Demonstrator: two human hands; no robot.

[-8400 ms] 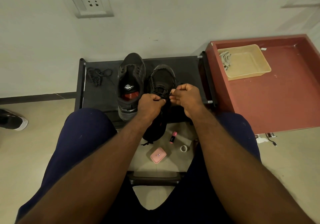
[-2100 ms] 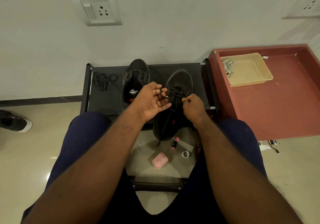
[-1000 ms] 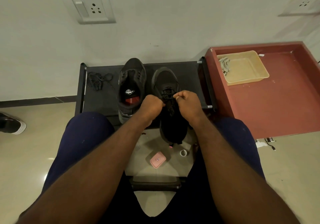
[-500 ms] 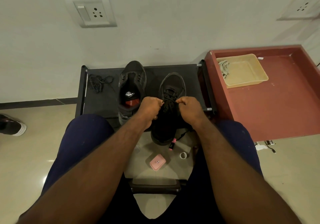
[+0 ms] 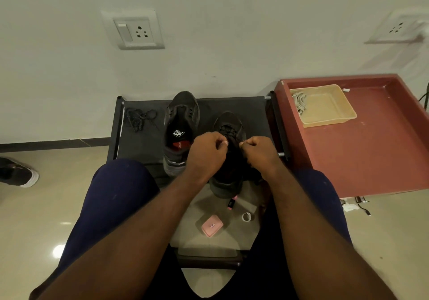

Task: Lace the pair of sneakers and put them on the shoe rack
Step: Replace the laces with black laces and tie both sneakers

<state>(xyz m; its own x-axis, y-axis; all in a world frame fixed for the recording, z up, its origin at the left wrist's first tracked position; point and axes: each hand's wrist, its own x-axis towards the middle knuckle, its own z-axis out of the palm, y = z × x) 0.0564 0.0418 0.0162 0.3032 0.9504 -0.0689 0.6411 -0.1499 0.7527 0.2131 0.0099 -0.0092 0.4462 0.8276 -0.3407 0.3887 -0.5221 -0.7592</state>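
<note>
Two black sneakers are on the black shoe rack. The left sneaker stands unlaced with its insole showing. The right sneaker sits with its heel hanging over the rack's front edge; black lace crosses its upper. My left hand and my right hand are over its tongue, each with fingers curled and pinching a black lace end. A loose black lace lies bundled at the rack's back left.
A red table stands to the right, holding a beige tray. On the floor between my knees lie a pink case, a pink marker and a small ring. Another shoe is at far left.
The right sneaker has shifted slightly right and my hands have drawn a little apart over it, both keeping hold of the lace ends. Two seconds ago the left hand was open.
</note>
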